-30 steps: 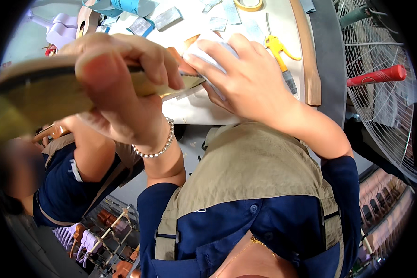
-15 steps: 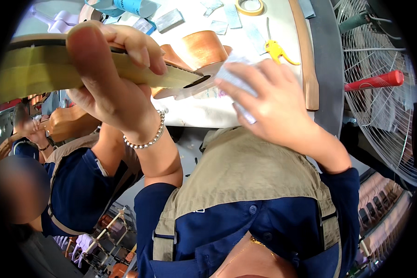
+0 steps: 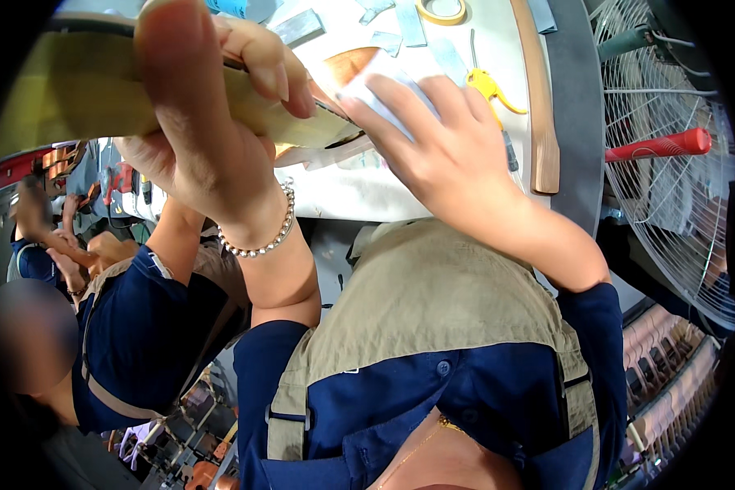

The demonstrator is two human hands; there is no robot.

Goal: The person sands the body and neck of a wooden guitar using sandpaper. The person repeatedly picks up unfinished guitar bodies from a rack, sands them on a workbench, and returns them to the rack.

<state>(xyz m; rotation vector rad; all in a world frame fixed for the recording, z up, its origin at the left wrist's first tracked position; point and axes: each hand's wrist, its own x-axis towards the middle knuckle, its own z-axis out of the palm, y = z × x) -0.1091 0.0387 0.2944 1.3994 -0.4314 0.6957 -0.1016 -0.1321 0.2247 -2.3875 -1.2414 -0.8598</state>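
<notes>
My left hand (image 3: 212, 139), a beaded bracelet at its wrist, grips a long flat piece like an instrument neck (image 3: 82, 102). Its near face is covered with yellowish tape and has a dark edge. The thumb lies across the front, with the other fingers over the top. Under my right hand (image 3: 457, 151) is a pale grey sheet, apparently sandpaper (image 3: 388, 94), blurred by motion and held under bent fingers. That hand is beside the neck's right end, over a curved brown wooden part (image 3: 351, 67) mostly hidden behind the hands.
On the white-covered bench (image 3: 498, 49) lie grey abrasive pieces (image 3: 411, 24), a tape roll (image 3: 441, 10), a yellow air blow gun (image 3: 486, 86) and a long wooden strip (image 3: 539, 114). A large wire-guarded fan (image 3: 661, 180) stands right. A co-worker (image 3: 151, 335) is close on the left.
My left hand and the taped neck have risen slightly and shifted right. My right hand has moved left and up with the sheet, covering more of the brown wood. The co-worker's wooden piece has moved left.
</notes>
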